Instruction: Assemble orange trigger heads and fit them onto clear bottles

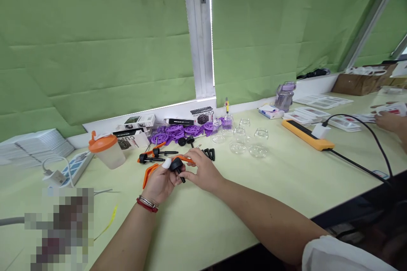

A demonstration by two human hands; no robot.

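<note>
My left hand (158, 183) is closed around a black knob with a short stem (177, 166), and an orange handle piece (146, 173) pokes out beside it. A white guard covers one fingertip. My right hand (203, 170) pinches the same black part from the right, over an orange piece (188, 160). Both hands rest on the pale green table (203, 224). Just behind them lie more orange-and-black pump parts (152, 155) and small black caps (209, 153).
Clear glass cups (248, 139) and purple ribbed discs (178, 131) sit farther back, with small boxes (136, 129). An orange-lidded cup (106, 150) stands left, power strips at left (74, 167) and right (307, 134). Another person's hand (389, 120) works at far right.
</note>
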